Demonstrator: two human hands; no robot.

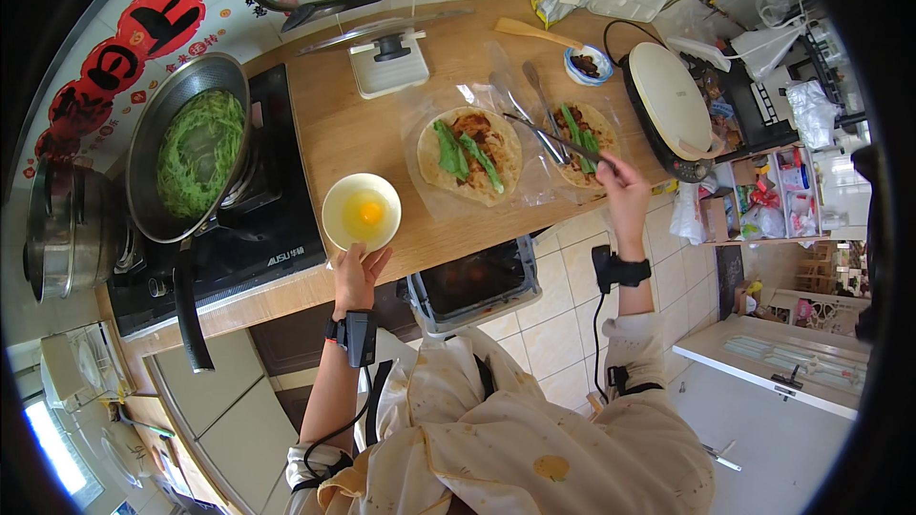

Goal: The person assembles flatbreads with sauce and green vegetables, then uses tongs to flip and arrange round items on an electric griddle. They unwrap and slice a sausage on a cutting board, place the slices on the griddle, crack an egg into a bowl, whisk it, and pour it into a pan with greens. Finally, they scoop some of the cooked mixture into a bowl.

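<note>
My left hand (356, 277) holds the near side of a cream bowl (329, 223) beside the cooktop. Inside the bowl lies a raw egg with a whole yolk (371, 212). My right hand (627, 194) grips dark chopsticks (551, 137), whose tips reach left over the counter between two flatbreads. The left flatbread (434, 166) bears brown sauce and green leaf strips (451, 151). The right flatbread (605, 130), similarly topped, is partly hidden by the chopsticks and my hand. Clear plastic sheets (447, 209) lie under the flatbreads. Metal tongs (526, 109) rest between them.
Left, a wok (139, 179) of green shreds in liquid stands on the black cooktop (286, 179). An electric griddle (665, 100) is at the right, near a sauce bowl (607, 75) and wooden spatula (533, 31). Below the counter edge stands an open bin (531, 285).
</note>
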